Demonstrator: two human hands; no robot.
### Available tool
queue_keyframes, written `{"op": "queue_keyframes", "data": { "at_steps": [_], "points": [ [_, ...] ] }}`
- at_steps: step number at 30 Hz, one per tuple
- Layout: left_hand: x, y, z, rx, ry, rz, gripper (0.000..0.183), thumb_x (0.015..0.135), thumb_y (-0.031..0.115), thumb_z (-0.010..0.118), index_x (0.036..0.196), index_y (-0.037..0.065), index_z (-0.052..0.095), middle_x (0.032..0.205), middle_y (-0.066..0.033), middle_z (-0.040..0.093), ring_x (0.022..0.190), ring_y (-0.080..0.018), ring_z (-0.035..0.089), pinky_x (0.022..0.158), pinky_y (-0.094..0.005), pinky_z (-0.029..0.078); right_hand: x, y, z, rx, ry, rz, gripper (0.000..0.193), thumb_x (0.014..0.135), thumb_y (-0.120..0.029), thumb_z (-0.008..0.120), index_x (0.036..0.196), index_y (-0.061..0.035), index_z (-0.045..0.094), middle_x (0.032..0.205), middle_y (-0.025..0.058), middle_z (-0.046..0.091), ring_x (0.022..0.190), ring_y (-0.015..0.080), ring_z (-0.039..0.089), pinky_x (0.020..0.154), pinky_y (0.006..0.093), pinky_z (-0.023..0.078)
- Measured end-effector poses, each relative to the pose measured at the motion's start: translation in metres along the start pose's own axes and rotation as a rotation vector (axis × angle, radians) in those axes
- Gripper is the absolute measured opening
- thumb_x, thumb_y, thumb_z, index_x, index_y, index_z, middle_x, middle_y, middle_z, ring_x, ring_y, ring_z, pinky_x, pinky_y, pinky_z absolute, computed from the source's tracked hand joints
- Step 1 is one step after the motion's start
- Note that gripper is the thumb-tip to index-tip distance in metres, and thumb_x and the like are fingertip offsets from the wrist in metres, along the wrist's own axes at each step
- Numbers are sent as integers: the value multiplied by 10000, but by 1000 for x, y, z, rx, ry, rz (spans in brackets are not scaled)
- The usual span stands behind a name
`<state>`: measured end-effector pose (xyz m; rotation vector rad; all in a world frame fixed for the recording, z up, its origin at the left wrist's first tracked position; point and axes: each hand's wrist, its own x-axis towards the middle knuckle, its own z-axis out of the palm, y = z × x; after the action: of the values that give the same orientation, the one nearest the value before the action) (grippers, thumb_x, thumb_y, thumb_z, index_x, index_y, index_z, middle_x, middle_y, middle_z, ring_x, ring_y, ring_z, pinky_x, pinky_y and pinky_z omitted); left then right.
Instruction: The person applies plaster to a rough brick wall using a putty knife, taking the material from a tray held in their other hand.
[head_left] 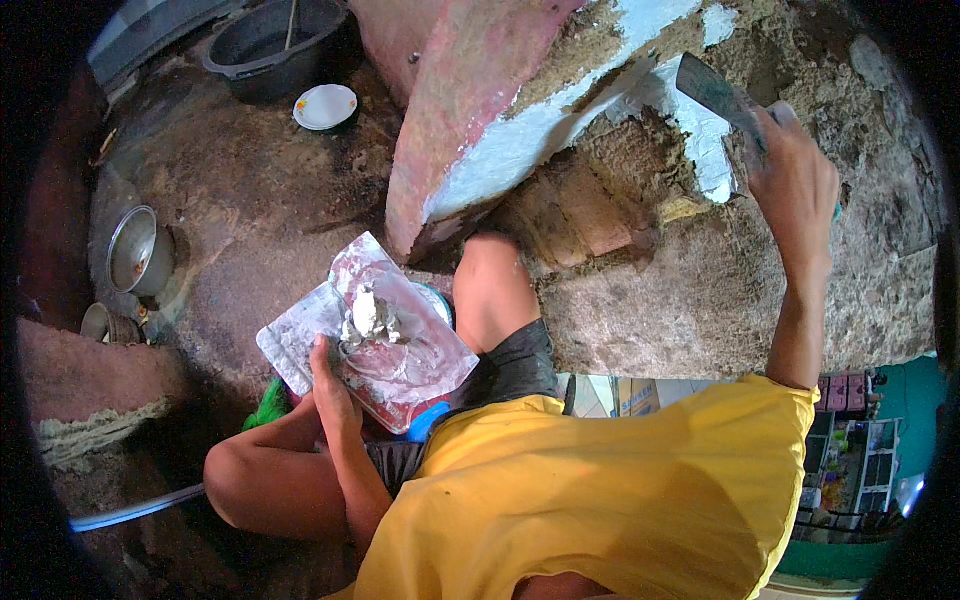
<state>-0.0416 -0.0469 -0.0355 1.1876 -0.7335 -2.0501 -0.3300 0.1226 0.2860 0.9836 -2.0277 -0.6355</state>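
Note:
My right hand (797, 185) is closed round the handle of a putty knife (715, 95), high at the right. The dark blade lies against white putty (705, 150) on a rough, broken wall (640, 270). More of this white coat (520, 155) runs along the edge of a pinkish slab. Low in the middle, my left hand (335, 385) grips a putty-smeared board (430, 335) by its edge, thumb on top. A lump of white putty (370, 315) sits on the board. My left fingers are hidden beneath it.
A white bowl (326, 107) and a large dark basin (265, 70) stand on the dirty floor at the far left. Nearer are a metal pot (140, 252) and a small cup-like container (104, 324). Green bristles (268, 407) and a light hose or pipe (140, 510) lie by my left leg.

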Motion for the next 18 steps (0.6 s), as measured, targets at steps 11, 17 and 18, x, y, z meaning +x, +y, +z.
{"op": "queue_keyframes", "data": {
  "at_steps": [11,17,18],
  "points": [
    [-5,5,7,-7,8,-9,500,875,421,500,1157,8,507,1124,-81,553,1008,-206,524,941,-332,360,1,-19,22,111,-29,-144,250,695,-7,581,928,-90,615,862,125,594,695,308,624,568,395,508],
    [0,1,0,-48,-2,-46,510,876,417,499,1166,-3,497,1132,-78,540,1025,-204,502,957,-325,336,4,-10,30,97,0,-148,218,714,-48,579,927,-84,611,866,140,590,675,317,623,570,405,508],
    [1,0,0,-77,-6,-91,512,876,417,501,1166,-5,496,1134,-77,539,1027,-204,499,959,-323,332,2,-7,29,81,5,-127,216,718,-59,580,930,-87,612,861,142,589,678,318,622,570,407,506]
  ]
}}
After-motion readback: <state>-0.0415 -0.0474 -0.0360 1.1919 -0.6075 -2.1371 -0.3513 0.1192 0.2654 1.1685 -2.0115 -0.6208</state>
